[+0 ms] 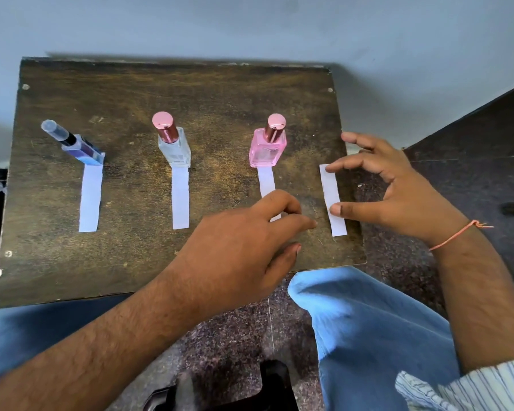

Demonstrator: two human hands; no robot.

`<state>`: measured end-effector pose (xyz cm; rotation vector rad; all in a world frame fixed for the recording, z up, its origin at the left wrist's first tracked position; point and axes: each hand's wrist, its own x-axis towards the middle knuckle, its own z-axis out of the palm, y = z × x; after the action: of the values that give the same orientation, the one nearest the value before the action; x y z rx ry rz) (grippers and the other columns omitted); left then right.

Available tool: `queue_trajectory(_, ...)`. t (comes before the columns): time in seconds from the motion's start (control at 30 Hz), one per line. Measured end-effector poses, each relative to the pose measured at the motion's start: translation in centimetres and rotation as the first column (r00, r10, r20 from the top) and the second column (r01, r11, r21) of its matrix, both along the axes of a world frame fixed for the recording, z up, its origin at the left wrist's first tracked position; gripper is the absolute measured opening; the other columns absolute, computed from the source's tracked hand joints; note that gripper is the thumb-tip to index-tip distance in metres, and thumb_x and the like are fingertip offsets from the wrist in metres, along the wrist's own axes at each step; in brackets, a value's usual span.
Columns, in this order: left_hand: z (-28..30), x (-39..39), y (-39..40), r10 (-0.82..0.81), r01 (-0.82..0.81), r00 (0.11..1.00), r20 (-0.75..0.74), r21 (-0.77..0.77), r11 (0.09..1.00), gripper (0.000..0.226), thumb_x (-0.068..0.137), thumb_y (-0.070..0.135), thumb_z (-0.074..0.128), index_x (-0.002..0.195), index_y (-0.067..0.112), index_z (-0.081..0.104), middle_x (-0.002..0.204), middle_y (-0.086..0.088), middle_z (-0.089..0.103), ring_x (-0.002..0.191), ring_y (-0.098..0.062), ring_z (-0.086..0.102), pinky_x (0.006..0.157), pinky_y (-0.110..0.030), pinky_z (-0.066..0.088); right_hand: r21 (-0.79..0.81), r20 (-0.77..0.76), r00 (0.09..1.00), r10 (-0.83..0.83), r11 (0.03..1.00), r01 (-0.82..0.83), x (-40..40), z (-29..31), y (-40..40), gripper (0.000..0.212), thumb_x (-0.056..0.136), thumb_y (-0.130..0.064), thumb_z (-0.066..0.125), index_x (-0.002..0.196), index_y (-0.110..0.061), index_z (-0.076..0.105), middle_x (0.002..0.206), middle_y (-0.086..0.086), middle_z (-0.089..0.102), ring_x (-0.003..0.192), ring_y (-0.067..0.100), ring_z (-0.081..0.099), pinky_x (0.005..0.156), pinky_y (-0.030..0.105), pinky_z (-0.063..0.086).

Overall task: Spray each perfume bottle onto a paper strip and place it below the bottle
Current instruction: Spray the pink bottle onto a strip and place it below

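Blue bottle (82, 149), clear bottle (174, 149), pink bottle (267, 149) capped, strip below each. Left hand (238, 241) loosely curled on pink's strip (266, 182). Right hand (398, 191) spread wide, fingertips pinning spare strip (333, 200). Thin, floppy paper; pinch an end.

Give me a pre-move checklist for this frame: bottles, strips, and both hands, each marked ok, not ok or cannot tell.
1. Three bottles upright and capped: blue bottle, clear bottle, pink bottle. Ok.
2. Strip below the blue bottle. Ok.
3. Strip below the clear bottle. Ok.
4. Strip below the pink bottle, partly covered by the left hand. Ok.
5. Fourth strip has no bottle above it; the right hand touches it with fingertips. Not ok.
6. Strips already sprayed. Cannot tell.
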<state>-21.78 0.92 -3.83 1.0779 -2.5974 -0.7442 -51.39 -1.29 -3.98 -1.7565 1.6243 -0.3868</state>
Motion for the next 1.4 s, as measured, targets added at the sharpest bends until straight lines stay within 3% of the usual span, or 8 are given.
queue_trajectory(0.1,-0.1,-0.4,0.1,-0.006,0.006,1.0,0.018,0.001,1.0,0.039,0.103,0.046,0.055,0.141,0.04,0.057,0.136,0.019,0.053,0.076,-0.008,0.066,0.053,-0.033,0.059,0.042,-0.047,0.999,0.015,0.999,-0.013,-0.4,-0.2,0.2,0.069,0.063,-0.065,0.087,0.129,-0.053,0.071,0.17,-0.026,0.033,0.158,0.014,0.028,0.126,0.041,0.023)
queue_trajectory(0.33,-0.1,-1.0,0.1,-0.018,0.018,1.0,0.025,0.004,1.0,0.037,0.103,0.046,0.051,0.139,0.04,0.058,0.132,0.02,0.054,0.079,-0.007,0.066,0.052,-0.031,0.058,0.051,-0.079,0.997,0.013,0.999,-0.009,-0.7,-0.3,0.2,0.066,0.073,-0.049,0.093,0.134,-0.056,0.067,0.172,-0.026,0.03,0.159,0.02,0.024,0.13,0.049,0.021)
queue_trajectory(0.5,-0.2,-1.0,-0.1,0.001,-0.001,1.0,0.0,-0.027,1.0,0.035,0.104,0.043,0.054,0.138,0.038,0.06,0.131,0.016,0.057,0.096,-0.011,0.067,0.063,-0.038,0.063,-0.039,-0.007,1.0,-0.009,0.999,0.009,-0.4,0.3,0.4,0.061,0.073,-0.061,0.082,0.133,-0.056,0.067,0.17,-0.024,0.035,0.159,0.018,0.026,0.127,0.041,0.022)
queue_trajectory(0.7,-0.1,-0.8,-0.3,0.03,-0.031,0.999,-0.041,-0.041,0.999,0.032,0.105,0.041,0.052,0.135,0.036,0.062,0.126,0.016,0.059,0.106,-0.016,0.066,0.073,-0.043,0.064,-0.14,-0.02,1.0,0.0,0.99,-0.002,0.4,-0.1,0.1,0.053,0.083,-0.037,0.093,0.129,-0.05,0.07,0.169,-0.018,0.042,0.153,0.024,0.033,0.124,0.042,0.027)
queue_trajectory(0.83,0.0,-0.4,-0.5,0.029,-0.032,0.998,-0.055,-0.038,0.999,0.032,0.105,0.04,0.052,0.135,0.035,0.064,0.124,0.015,0.061,0.106,-0.015,0.066,0.075,-0.043,0.064,-0.113,-0.049,0.999,0.01,0.993,-0.016,0.3,0.0,-0.1,0.054,0.079,-0.039,0.091,0.127,-0.054,0.07,0.168,-0.022,0.041,0.154,0.023,0.031,0.12,0.025,0.02)
queue_trajectory(1.07,0.0,0.2,-0.7,0.041,-0.045,0.996,-0.079,-0.053,0.998,0.031,0.105,0.036,0.058,0.133,0.03,0.068,0.121,0.011,0.064,0.104,-0.016,0.064,0.075,-0.043,0.063,-0.136,-0.091,0.995,0.05,0.989,-0.062,0.9,-0.4,-0.3,0.05,0.083,-0.035,0.092,0.127,-0.049,0.071,0.165,-0.018,0.048,0.152,0.025,0.035,0.118,0.017,0.017)
queue_trajectory(1.27,0.0,0.3,-0.8,0.043,-0.047,0.996,-0.075,-0.059,0.997,0.032,0.105,0.037,0.058,0.135,0.03,0.067,0.123,0.011,0.064,0.105,-0.015,0.064,0.078,-0.044,0.064,-0.093,-0.107,0.992,0.065,0.993,-0.075,0.6,-0.3,-0.5,0.045,0.083,-0.038,0.089,0.123,-0.05,0.073,0.166,-0.021,0.046,0.153,0.022,0.032,0.117,0.019,0.016)
queue_trajectory(1.4,-0.1,0.3,-0.9,0.031,-0.034,0.997,-0.073,-0.051,0.998,0.033,0.105,0.038,0.056,0.135,0.032,0.065,0.123,0.011,0.063,0.106,-0.014,0.063,0.076,-0.044,0.064,-0.073,-0.108,0.991,0.076,0.994,-0.084,0.5,-0.2,-0.6,0.046,0.082,-0.044,0.085,0.124,-0.055,0.07,0.168,-0.026,0.042,0.153,0.019,0.029,0.12,0.033,0.019)
